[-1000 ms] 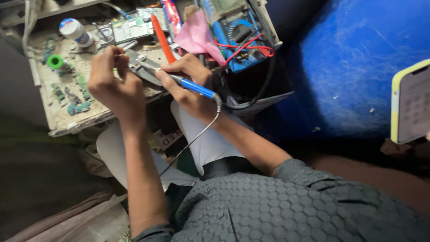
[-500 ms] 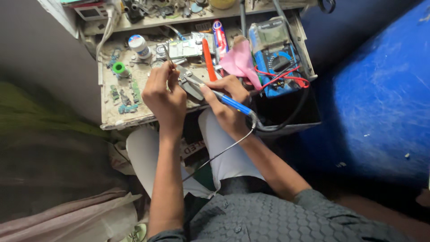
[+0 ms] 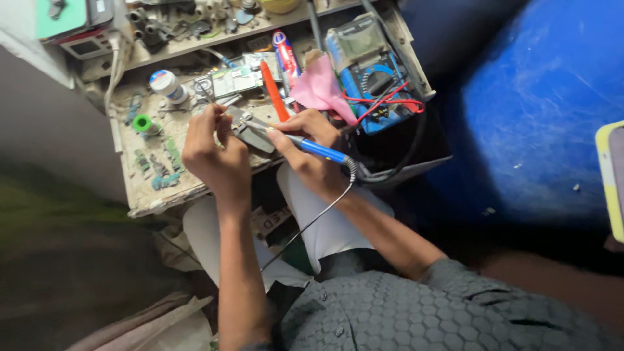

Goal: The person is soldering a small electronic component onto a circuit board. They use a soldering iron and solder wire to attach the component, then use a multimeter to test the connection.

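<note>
My right hand [image 3: 311,144] grips a blue-handled soldering iron [image 3: 317,149] like a pen, its metal tip pointing left at a small dark gadget [image 3: 255,132] on the dirty workbench [image 3: 151,188]. A grey cord runs from the iron's handle down over my lap. My left hand [image 3: 213,153] is closed just left of the gadget, fingers pinched near the iron's tip; what they pinch is too small to make out.
A blue multimeter [image 3: 367,71] with red and black leads sits at the bench's right end, a pink cloth [image 3: 320,88] beside it. A red pen [image 3: 273,91], a circuit board [image 3: 234,81], a white jar [image 3: 166,84] and a green spool [image 3: 143,123] lie behind the hands. A blue drum [image 3: 539,117] stands on the right.
The view has shifted, so the bench sits slightly differently in frame. Both hands stay at the gadget with the iron's tip on the same spot.
</note>
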